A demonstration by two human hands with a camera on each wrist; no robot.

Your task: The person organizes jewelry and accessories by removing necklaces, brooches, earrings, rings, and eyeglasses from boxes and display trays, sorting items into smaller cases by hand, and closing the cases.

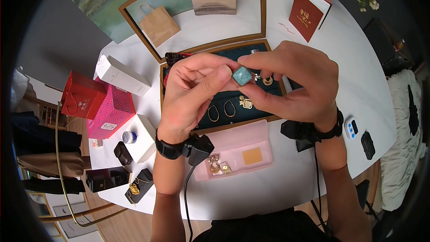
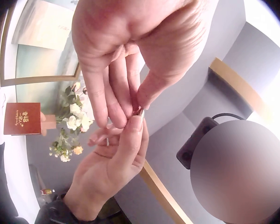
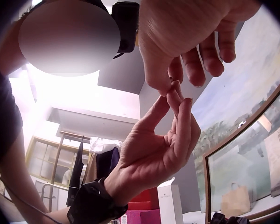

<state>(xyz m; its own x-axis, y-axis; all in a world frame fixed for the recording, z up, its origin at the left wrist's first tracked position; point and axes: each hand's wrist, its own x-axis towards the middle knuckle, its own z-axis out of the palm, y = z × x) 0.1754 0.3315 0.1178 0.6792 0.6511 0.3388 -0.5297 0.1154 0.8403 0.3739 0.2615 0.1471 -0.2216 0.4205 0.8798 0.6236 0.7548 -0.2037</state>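
Observation:
Both hands meet over an open jewelry case point(image 1: 264, 117) in the head view. Between them is a square turquoise-colored stone piece point(image 1: 242, 75) with a beaded, dark gold edge; its back is hidden. My left hand point(image 1: 190, 92) pinches the stone piece from the left, thumb lying along its side. From the right, thumb and forefinger of my right hand point(image 1: 301, 83) pinch its edges. In the left wrist view the fingertips of both hands touch, mostly covering the piece. Below the hands, hoop earrings point(image 1: 230, 108) and a gold square-framed earring point(image 1: 245, 102) lie on the dark green lining.
A pink box point(image 1: 264, 136) with several small jewelry pieces lies in front of the case. White boxes point(image 1: 123, 75), a red gift bag point(image 1: 83, 96) and a black tray point(image 1: 142, 186) stand at the left. The case's glass lid point(image 1: 263, 4) stands upright behind; a red booklet point(image 1: 307, 15) is back right.

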